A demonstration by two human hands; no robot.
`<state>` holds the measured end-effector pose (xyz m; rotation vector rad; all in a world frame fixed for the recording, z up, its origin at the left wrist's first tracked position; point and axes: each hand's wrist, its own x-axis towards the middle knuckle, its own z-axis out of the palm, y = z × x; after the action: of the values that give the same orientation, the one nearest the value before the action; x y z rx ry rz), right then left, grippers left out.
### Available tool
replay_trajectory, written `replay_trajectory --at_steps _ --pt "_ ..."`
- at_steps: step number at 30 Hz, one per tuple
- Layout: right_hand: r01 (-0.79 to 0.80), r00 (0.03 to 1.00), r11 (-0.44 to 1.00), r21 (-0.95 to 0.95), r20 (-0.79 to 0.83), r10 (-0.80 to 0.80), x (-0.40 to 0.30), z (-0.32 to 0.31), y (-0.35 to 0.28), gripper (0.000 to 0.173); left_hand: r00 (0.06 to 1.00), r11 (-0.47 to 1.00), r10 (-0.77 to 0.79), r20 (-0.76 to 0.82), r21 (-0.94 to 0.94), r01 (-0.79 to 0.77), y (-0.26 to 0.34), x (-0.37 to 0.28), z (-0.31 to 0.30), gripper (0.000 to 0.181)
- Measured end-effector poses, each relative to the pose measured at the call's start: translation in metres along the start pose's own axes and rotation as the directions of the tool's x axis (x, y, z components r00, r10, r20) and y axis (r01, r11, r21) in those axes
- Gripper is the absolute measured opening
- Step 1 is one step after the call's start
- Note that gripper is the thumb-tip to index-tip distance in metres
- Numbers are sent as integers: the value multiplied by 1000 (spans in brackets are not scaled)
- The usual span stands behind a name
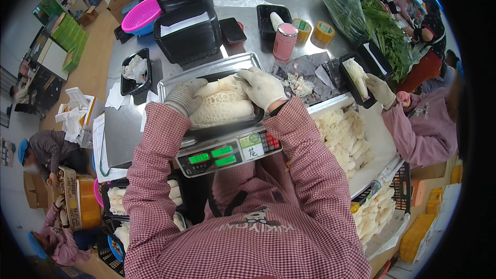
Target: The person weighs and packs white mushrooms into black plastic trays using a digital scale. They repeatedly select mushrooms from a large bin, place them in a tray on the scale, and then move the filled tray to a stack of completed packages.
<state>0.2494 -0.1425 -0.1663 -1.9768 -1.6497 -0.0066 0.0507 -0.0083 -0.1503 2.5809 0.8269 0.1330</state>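
Note:
A black plastic tray (pixel 232 124) of pale, net-skirted bamboo mushrooms (pixel 223 104) rests on the metal pan (pixel 244 59) of a digital scale (pixel 228 155) with lit green displays. My left hand (pixel 186 95), in a striped grey glove, lies at the tray's left end, its fingers against the mushrooms. On the upper right of the mushrooms is my right hand (pixel 264 88), in a white glove, its fingers bent over the end of one. Whether either hand grips a mushroom is hard to tell, as the fingertips are partly hidden.
Stacked black trays (pixel 188 35) stand behind the scale. Beyond my right hand are mushroom scraps (pixel 298 84) on dark plastic, a pink bottle (pixel 285 42) and tape rolls (pixel 324 32). Loose mushrooms (pixel 345 139) lie at right, where a co-worker's gloved hand (pixel 379 90) touches another tray (pixel 354 79).

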Motion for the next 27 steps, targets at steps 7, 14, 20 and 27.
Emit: replay_trajectory --at_steps 7,14,20,27 --pt "-82 996 990 -111 33 87 -3 -2 -8 21 992 991 121 -41 68 -118 -15 8 17 39" --pt "-170 975 966 -194 107 193 4 -7 -18 24 998 982 20 -61 189 -8 9 7 11 42" --pt "-164 984 985 -45 67 166 -2 -16 -10 31 981 973 -64 -185 205 102 36 2 9 50" --pt "-196 979 961 193 -13 203 -16 -22 2 37 994 913 17 -110 406 30 95 1 33 72"
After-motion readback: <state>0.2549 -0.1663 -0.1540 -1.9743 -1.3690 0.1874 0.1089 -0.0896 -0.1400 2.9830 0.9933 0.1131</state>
